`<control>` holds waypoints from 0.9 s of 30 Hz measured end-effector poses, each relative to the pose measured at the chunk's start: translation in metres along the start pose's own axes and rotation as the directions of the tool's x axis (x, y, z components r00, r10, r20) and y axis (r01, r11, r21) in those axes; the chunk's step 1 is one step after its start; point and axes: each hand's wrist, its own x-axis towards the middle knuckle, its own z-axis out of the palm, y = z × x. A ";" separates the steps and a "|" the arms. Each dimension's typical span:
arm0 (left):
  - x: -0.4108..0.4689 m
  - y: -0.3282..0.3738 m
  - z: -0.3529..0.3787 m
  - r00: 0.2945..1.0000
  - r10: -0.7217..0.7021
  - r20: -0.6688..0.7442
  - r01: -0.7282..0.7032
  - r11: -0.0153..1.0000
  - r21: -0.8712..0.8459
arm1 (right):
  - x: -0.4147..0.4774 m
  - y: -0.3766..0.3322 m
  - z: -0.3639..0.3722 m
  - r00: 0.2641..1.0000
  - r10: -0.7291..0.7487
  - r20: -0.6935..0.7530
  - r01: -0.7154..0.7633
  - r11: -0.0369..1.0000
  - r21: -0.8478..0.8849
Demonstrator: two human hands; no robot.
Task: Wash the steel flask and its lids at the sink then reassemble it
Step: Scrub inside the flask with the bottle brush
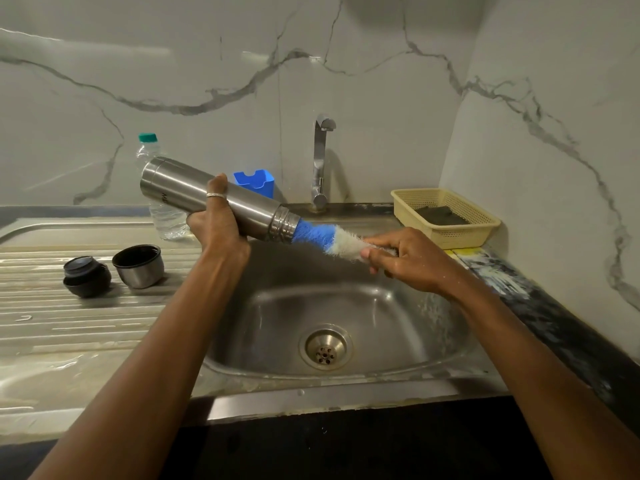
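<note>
My left hand point(216, 221) grips the steel flask point(249, 206) round its middle, holding it tilted above the sink point(398, 306) with the threaded mouth pointing right and down. A blue and white bottle brush point(332, 239) sticks out of the mouth, its front end hidden inside. My right hand point(408, 261) grips the brush at its white end. On the draining board point(69, 334) to the left stand the steel cup lid point(138, 266), open side up, and the black inner stopper point(86, 277).
A tap point(320, 161) rises behind the sink, no water running. A clear plastic bottle point(157, 202) with a green cap stands behind the flask. A blue holder point(256, 181) sits by the wall. A yellow basket point(446, 216) holding a dark scrub pad sits at the back right.
</note>
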 end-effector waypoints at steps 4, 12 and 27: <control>0.002 0.000 0.001 1.000 -0.006 0.003 0.006 1.000 -0.010 | -0.004 0.004 0.004 0.961 -0.219 -0.167 0.159 0.936 -0.315; 0.010 0.004 -0.006 1.000 -0.015 -0.001 0.015 0.999 -0.032 | -0.004 -0.007 0.011 0.999 0.050 -0.018 -0.050 0.999 0.002; 0.025 0.010 -0.020 1.000 0.017 -0.004 -0.017 1.000 -0.015 | -0.018 0.014 -0.010 0.988 0.031 -0.151 -0.082 0.934 -0.348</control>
